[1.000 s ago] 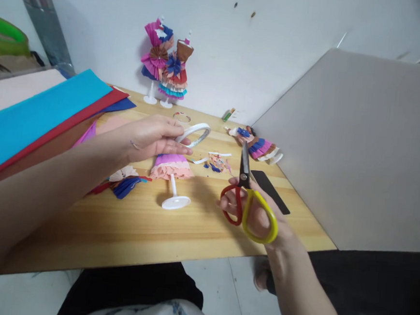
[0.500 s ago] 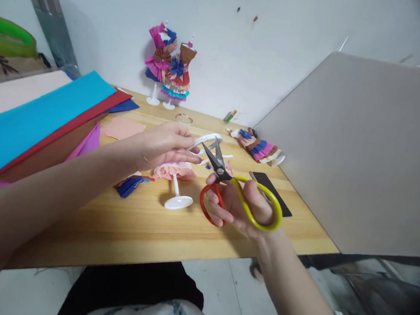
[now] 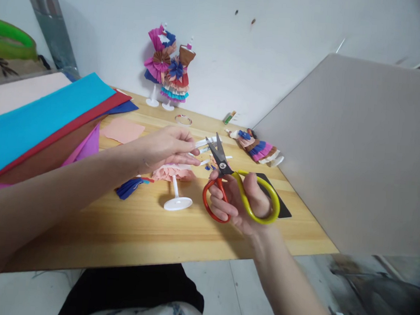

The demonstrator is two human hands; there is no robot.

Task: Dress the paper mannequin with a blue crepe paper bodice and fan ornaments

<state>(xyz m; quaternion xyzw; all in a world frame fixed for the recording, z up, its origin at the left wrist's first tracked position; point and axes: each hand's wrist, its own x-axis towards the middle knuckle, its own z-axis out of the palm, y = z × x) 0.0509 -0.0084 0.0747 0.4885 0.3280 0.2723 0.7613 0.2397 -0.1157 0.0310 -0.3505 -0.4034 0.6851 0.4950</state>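
My left hand (image 3: 174, 147) is closed on a narrow white strip (image 3: 204, 141), which runs rightward from the fingertips to the scissors. In my right hand (image 3: 240, 206) are scissors (image 3: 223, 166) with one yellow and one red handle. Their dark blades stand apart, tips up, at the strip's right end. Whether the blades touch the strip I cannot tell. Beneath my left hand, a pink ruffled skirt (image 3: 174, 172) sits on a white stand with a round base (image 3: 178, 203); the hand hides its upper part.
Folded sheets, blue one (image 3: 54, 99) on top, fill the left side. Two dressed stands (image 3: 160, 59) are at the wall; another dressed form (image 3: 256, 146) lies at right. A black flat object (image 3: 282, 207), blue pleated piece (image 3: 130, 188), pink piece (image 3: 123, 130) and small scraps lie around.
The scissors and my right hand have shifted slightly, the blades rising a little. The white strip, curved in a loop before, now looks straighter. My left hand has barely moved.
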